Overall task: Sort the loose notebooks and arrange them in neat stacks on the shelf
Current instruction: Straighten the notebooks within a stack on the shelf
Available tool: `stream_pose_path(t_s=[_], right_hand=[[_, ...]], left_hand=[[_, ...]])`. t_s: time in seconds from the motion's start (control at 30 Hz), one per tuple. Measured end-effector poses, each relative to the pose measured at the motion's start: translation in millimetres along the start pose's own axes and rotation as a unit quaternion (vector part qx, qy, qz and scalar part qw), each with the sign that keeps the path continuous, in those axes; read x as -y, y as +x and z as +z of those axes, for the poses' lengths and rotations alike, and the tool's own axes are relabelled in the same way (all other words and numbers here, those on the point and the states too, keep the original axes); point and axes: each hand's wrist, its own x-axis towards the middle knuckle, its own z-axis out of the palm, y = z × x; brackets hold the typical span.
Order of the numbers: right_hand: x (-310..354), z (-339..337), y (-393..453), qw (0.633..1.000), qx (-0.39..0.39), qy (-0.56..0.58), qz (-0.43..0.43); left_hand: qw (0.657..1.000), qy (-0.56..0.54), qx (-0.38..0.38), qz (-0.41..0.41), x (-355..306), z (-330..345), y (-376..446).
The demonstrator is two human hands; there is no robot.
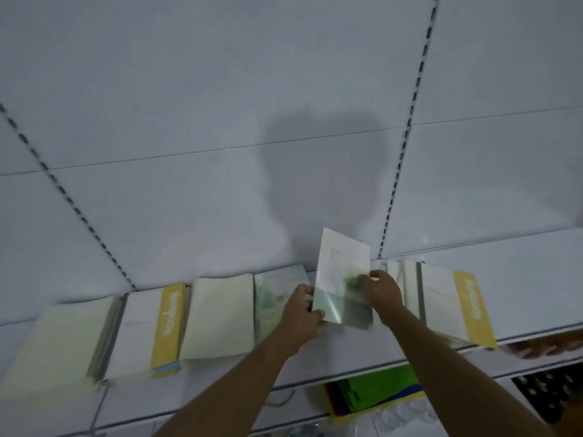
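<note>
A white notebook with a green print and glossy wrap [340, 272] stands tilted upright above the white shelf [347, 357]. My left hand [299, 313] grips its lower left edge, and my right hand [380, 287] pinches its right side. Flat on the shelf lie a pale cream stack [53, 339] at far left, a white stack with a yellow band [145, 329], another cream stack [220, 313] and a green-printed stack [268, 301] partly behind my left hand. To the right lies a white and yellow-banded stack [454, 304].
A white back panel with slotted uprights [407, 134] rises behind the shelf. On the lower shelf sit green, blue and yellow folders [375, 395] and dark items at the far right [549, 392]. The image is motion-blurred.
</note>
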Motion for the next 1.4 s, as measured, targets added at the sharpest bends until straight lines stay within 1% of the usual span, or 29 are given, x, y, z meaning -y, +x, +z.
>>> stream_pose_path(t_s=[0.1, 0.23, 0.3, 0.37, 0.43, 0.53, 0.6, 0.7, 0.77, 0.87, 0.97, 1.1, 1.23, 1.4], right_hand=[[20.9, 37.8, -9.0, 0.999, 0.024, 0.018, -0.022], [34.9, 74.4, -14.3, 0.996, 0.030, -0.050, -0.065], [34.8, 89.1, -16.7, 0.994, 0.041, -0.070, -0.076], [31.9, 100.5, -18.1, 0.990, 0.052, -0.103, -0.086], [27.0, 108.8, -18.8, 0.985, 0.058, -0.139, -0.087], [18.4, 114.2, -19.2, 0.975, 0.072, -0.191, -0.085], [13.2, 115.3, -18.5, 0.973, 0.078, -0.201, -0.082], [9.4, 114.9, -18.1, 0.975, 0.083, -0.194, -0.077], [9.2, 114.1, -18.0, 0.975, 0.089, -0.190, -0.074], [10.7, 110.6, -18.8, 0.970, 0.085, -0.214, -0.076], [17.0, 100.1, -18.3, 0.973, 0.062, -0.206, -0.078], [18.6, 63.9, -14.5, 0.980, 0.017, -0.183, -0.078], [-0.5, -0.2, -5.5, 0.979, -0.043, -0.188, -0.062], [-44.2, -92.1, 12.8, 0.971, -0.114, -0.209, -0.008]], left_hand=[[0.999, -0.028, -0.036, -0.005, 6.0, -38.4, -6.9], [0.996, -0.037, -0.078, -0.030, 17.9, -74.4, -14.0], [0.995, 0.004, -0.098, -0.031, 27.1, -84.3, -16.5], [0.990, 0.079, -0.114, -0.024, 34.5, -90.1, -18.6], [0.981, 0.159, -0.114, -0.015, 41.0, -92.8, -18.7], [0.952, 0.289, -0.101, -0.015, 47.8, -92.2, -18.5], [0.934, 0.344, -0.098, -0.023, 51.0, -89.6, -18.7], [0.920, 0.378, -0.101, -0.013, 52.4, -84.3, -19.2], [0.921, 0.373, -0.115, 0.000, 50.3, -82.4, -19.9], [0.917, 0.380, -0.118, 0.029, 45.0, -81.5, -20.6], [0.911, 0.392, -0.111, 0.059, 35.4, -78.3, -17.5], [0.916, 0.382, -0.095, 0.078, 14.0, -54.1, -5.0], [0.932, 0.351, -0.039, 0.086, -4.9, 1.1, 7.1], [0.942, 0.323, 0.044, 0.083, -18.1, 85.3, 15.9]])
